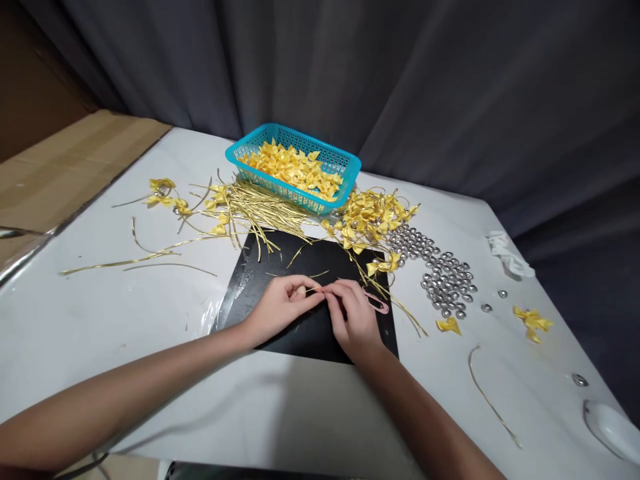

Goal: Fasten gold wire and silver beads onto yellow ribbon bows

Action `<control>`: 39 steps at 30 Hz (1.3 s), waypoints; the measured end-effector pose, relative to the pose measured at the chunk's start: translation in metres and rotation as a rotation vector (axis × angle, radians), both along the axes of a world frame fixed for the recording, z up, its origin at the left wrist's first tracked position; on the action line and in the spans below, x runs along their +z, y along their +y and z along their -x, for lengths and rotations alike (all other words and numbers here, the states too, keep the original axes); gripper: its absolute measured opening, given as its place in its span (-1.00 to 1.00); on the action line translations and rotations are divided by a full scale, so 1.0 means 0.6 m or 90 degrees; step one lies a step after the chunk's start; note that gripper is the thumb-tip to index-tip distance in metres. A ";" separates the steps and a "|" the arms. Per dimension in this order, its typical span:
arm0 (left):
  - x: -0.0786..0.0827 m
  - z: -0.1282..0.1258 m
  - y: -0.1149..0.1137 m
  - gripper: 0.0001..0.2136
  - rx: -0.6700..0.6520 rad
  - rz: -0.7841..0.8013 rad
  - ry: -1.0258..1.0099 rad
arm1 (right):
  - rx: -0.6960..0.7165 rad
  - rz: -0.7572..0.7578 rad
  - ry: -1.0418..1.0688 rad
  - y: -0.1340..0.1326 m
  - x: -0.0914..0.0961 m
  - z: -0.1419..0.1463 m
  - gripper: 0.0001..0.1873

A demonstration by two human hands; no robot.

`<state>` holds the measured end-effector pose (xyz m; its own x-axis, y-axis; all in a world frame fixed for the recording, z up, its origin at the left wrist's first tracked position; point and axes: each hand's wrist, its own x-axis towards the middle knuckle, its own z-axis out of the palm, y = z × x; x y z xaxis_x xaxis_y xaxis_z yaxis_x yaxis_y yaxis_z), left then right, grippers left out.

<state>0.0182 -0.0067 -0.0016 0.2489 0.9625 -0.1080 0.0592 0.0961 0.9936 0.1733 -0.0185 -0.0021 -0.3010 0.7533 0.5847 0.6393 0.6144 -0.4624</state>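
Pinching a gold wire (314, 289) between left hand (279, 301) and right hand (356, 319), over the mat (325, 261) (light, bendy, likely slippery); best gripped near its ends.

A thin gold wire (316, 289), short, shiny and nearly straight, was held roughly level just above the black mat (310, 257) on the desk, pinched at its two ends between the left hand (280, 305) and the right hand (356, 319).
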 end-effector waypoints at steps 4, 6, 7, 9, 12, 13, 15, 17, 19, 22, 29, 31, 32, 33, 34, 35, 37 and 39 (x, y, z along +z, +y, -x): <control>0.000 0.000 0.001 -0.78 -0.018 0.001 -0.012 | -0.011 0.203 0.144 -0.001 -0.002 -0.002 -0.85; 0.000 0.000 0.001 -0.77 -0.022 0.011 -0.032 | 0.017 0.327 0.212 0.002 -0.003 -0.003 -0.83; 0.000 0.000 0.001 -0.77 -0.023 0.018 -0.041 | 0.033 0.374 0.241 0.004 -0.003 -0.004 -0.83; 0.001 0.001 0.002 -0.76 -0.027 0.028 -0.052 | 0.049 0.442 0.293 0.008 -0.003 -0.004 -0.83; 0.004 0.002 0.002 -0.76 -0.033 0.027 -0.048 | 0.037 0.526 0.368 0.013 -0.001 -0.004 -0.83; 0.005 0.002 0.002 -0.76 -0.034 0.026 -0.046 | 0.032 0.551 0.389 0.014 0.000 -0.004 -0.82; 0.007 0.002 0.002 -0.76 -0.036 0.028 -0.042 | 0.028 0.586 0.419 0.014 0.002 -0.004 -0.80; 0.009 0.002 0.001 -0.76 -0.038 0.032 -0.040 | 0.030 0.601 0.438 0.014 0.003 -0.004 -0.79; 0.010 0.003 0.001 -0.76 -0.043 0.033 -0.040 | 0.033 0.606 0.445 0.013 0.003 -0.003 -0.79; 0.010 0.003 0.001 -0.77 -0.043 0.031 -0.035 | 0.024 0.602 0.440 0.013 0.002 -0.001 -0.78; 0.005 0.003 -0.003 -0.78 -0.039 0.016 -0.017 | 0.014 0.587 0.435 0.010 0.002 -0.001 -0.74; 0.004 0.002 -0.003 -0.79 -0.040 0.004 -0.011 | 0.018 0.585 0.435 0.010 0.002 -0.002 -0.73; 0.003 0.002 -0.003 -0.80 -0.041 -0.003 -0.009 | 0.020 0.585 0.434 0.010 0.001 -0.002 -0.72; 0.002 0.001 -0.003 -0.80 -0.043 -0.011 -0.005 | 0.020 0.585 0.434 0.010 0.000 -0.002 -0.72; 0.001 0.001 -0.003 -0.81 -0.045 -0.019 0.000 | 0.022 0.584 0.435 0.010 -0.001 -0.003 -0.73; 0.000 0.001 -0.003 -0.81 -0.046 -0.025 0.004 | 0.024 0.583 0.436 0.010 -0.002 -0.003 -0.73; -0.003 0.001 -0.003 -0.82 -0.041 -0.035 0.003 | 0.031 0.584 0.439 0.010 -0.003 -0.003 -0.75; -0.006 0.000 -0.004 -0.82 -0.033 -0.036 -0.014 | 0.033 0.587 0.441 0.010 -0.003 -0.003 -0.75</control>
